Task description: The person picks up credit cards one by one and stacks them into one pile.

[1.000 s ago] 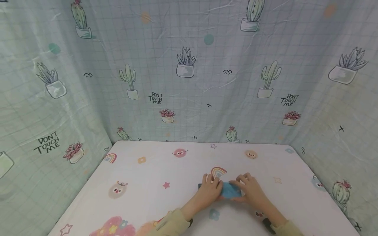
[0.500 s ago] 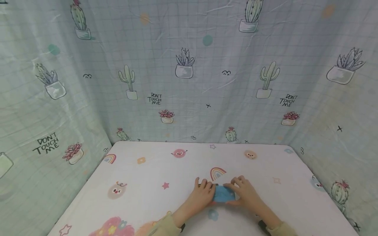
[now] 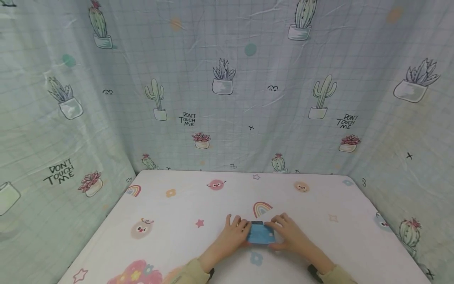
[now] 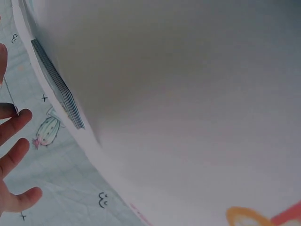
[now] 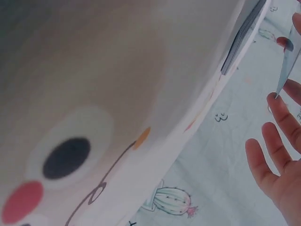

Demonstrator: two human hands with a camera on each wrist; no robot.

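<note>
In the head view a thin light-blue card [image 3: 260, 235] is held between both hands over the table's near middle. My left hand [image 3: 229, 235] pinches its left end, and my right hand [image 3: 290, 236] pinches the right end with thumb and fingers. Edge-on in the right wrist view, the card [image 5: 288, 61] is raised off the table, the other fingers spread loosely. Just past it shows a dark edge [image 3: 257, 223] of something mostly hidden by the card. Both wrist views show a low stack of thin layers [image 4: 59, 87] lying on the table.
The white table [image 3: 170, 221] has printed rainbows, stars and faces. A pale cloth curtain [image 3: 234, 114] with cactus drawings hangs behind it and along both sides.
Both hands have moved left and slightly toward me with the blue card between them. The dark edge that showed left of my left hand now shows between the hands.
</note>
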